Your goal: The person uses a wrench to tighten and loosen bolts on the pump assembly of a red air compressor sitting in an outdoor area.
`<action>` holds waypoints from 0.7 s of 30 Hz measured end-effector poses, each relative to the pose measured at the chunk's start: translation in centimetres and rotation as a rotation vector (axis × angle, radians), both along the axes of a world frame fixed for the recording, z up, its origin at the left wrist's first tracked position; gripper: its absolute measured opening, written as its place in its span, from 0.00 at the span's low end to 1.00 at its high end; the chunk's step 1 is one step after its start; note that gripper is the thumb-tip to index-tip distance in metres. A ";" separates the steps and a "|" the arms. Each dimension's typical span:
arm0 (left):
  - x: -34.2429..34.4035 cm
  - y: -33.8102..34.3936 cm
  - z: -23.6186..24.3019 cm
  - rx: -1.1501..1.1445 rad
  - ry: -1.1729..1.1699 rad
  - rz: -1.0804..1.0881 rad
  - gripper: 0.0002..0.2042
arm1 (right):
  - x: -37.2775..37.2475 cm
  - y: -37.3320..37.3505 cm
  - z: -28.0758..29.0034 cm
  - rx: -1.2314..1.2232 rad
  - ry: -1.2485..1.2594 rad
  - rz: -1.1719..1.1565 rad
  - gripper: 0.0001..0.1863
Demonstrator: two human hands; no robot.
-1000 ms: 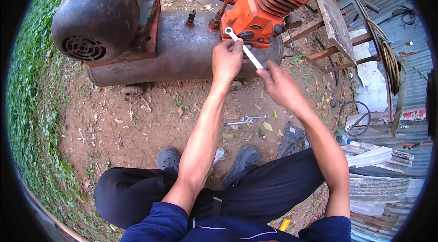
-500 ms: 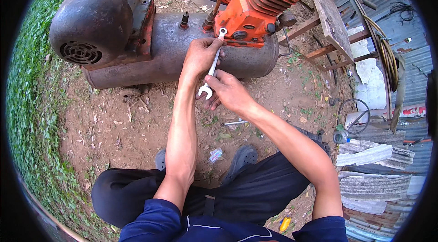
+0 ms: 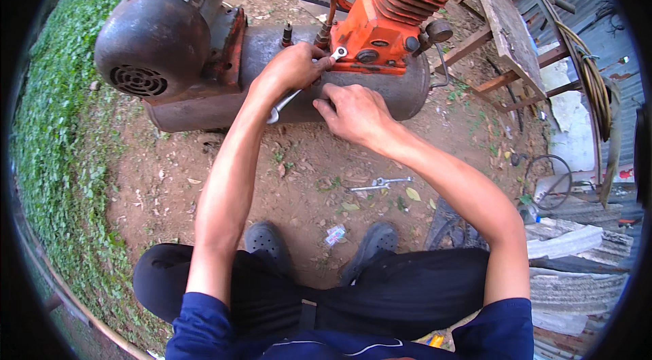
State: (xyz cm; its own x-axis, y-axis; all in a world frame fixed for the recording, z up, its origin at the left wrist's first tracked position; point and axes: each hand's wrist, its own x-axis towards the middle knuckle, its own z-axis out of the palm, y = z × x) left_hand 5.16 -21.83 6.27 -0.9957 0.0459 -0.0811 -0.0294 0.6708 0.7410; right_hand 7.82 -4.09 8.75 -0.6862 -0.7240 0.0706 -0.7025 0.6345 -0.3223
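My left hand (image 3: 288,69) is wrapped round a silver combination wrench (image 3: 290,100); its ring end is at the lower left of the orange compressor pump (image 3: 382,30), and its open jaw hangs low to the left, partly behind my hand. My right hand (image 3: 350,111) is just to the right of the wrench, fingers loosely bent and apart, holding nothing, against or just in front of the rusty tank (image 3: 406,103); I cannot tell whether it touches. A brass fitting with a copper pipe (image 3: 331,3) rises beside the pump.
A motor (image 3: 153,41) sits on the tank's left, with a belt behind. Loose wrenches (image 3: 380,183) lie on the dirt. A wooden bench (image 3: 506,41), coiled hose (image 3: 589,78) and corrugated sheets (image 3: 567,272) are at the right; ground plants (image 3: 61,149) line the left.
My right hand has let go of the wrench and moved slightly up and right of its shank. My left hand has tipped the wrench so its jaw end swung leftward.
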 end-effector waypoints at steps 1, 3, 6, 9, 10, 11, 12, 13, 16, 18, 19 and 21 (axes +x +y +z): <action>-0.4 0.0 0.4 -0.068 -0.002 -0.017 0.19 | -0.4 0.2 -0.7 -0.048 0.019 -0.001 0.15; -0.8 -0.8 0.5 -0.156 0.001 -0.042 0.20 | -0.7 0.2 -2.7 -0.152 0.085 0.010 0.13; -0.7 -0.9 1.9 -0.324 0.111 -0.046 0.21 | -0.9 0.5 -4.3 -0.265 0.125 0.080 0.12; -0.4 -0.3 2.3 -0.442 0.204 -0.101 0.19 | -1.2 1.2 -5.4 -0.355 0.105 0.066 0.11; -0.2 -0.4 2.4 -0.493 0.210 -0.109 0.19 | -1.1 1.3 -5.5 -0.388 0.091 0.057 0.11; -0.1 -0.8 1.5 -0.515 0.245 -0.128 0.18 | -1.2 1.4 -5.5 -0.407 0.084 0.067 0.12; 0.3 -0.9 0.9 -0.495 0.248 -0.107 0.18 | -1.2 1.4 -5.5 -0.407 0.057 0.061 0.12; 0.7 -1.0 0.2 -0.472 0.256 -0.086 0.18 | -1.3 1.4 -5.5 -0.403 0.034 0.054 0.12; 1.6 0.4 -0.5 -0.342 0.312 -0.030 0.17 | -2.1 2.5 -4.4 -0.335 -0.034 0.032 0.13; 1.8 1.1 -0.6 -0.314 0.301 0.043 0.17 | -2.3 3.3 -4.2 -0.323 -0.069 0.047 0.13; 2.0 1.8 -0.5 -0.297 0.263 0.082 0.17 | -2.4 3.7 -4.1 -0.327 -0.190 0.021 0.13; 2.2 3.0 -0.2 -0.262 0.185 0.157 0.17 | -2.3 4.2 -4.0 -0.333 -0.432 -0.034 0.15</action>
